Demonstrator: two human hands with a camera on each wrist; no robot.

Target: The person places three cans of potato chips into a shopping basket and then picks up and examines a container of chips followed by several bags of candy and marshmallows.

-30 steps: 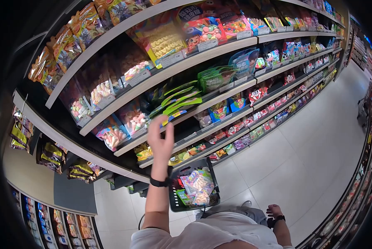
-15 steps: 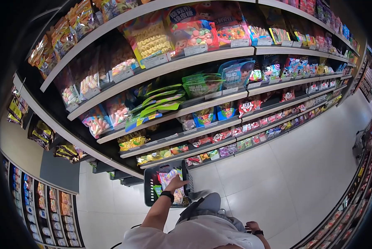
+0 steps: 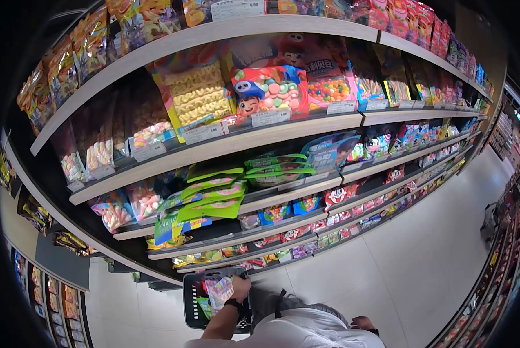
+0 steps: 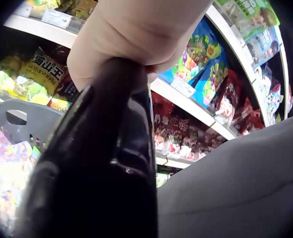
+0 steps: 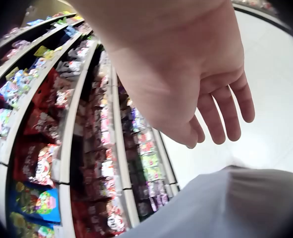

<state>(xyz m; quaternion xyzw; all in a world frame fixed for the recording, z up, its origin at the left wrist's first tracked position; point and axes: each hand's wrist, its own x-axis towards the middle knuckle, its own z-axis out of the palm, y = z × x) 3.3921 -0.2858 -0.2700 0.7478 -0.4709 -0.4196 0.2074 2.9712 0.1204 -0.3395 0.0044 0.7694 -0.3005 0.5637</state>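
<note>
A black shopping basket [image 3: 188, 298] is beside the person's legs, with bagged sweets [image 3: 216, 294] inside. At the basket's right side is my left hand [image 3: 241, 288], its fingers curled round the dark basket handle [image 4: 106, 148]. That hand [image 4: 136, 29] partly shows at the top of the left wrist view, its fingertips hidden behind the handle. Grey basket wall [image 4: 30, 116] and pale bags [image 4: 10, 173] appear on the left there. My right hand [image 3: 362, 322] hangs by the body, holding nothing; its fingers are relaxed in the right wrist view, where the hand [image 5: 186, 74] is over the floor.
Shelves of bagged sweets curve across the front. Several green bags [image 3: 213, 203] lean out over a shelf edge [image 3: 271, 200], above the basket. Tiled floor [image 3: 352, 272] lies to the right, and another shelf row [image 3: 480, 290] borders the far side.
My left hand was raised near the green bags, then came down onto the bags in the basket; it is now at the basket's handle. The view has shifted closer to the shelves.
</note>
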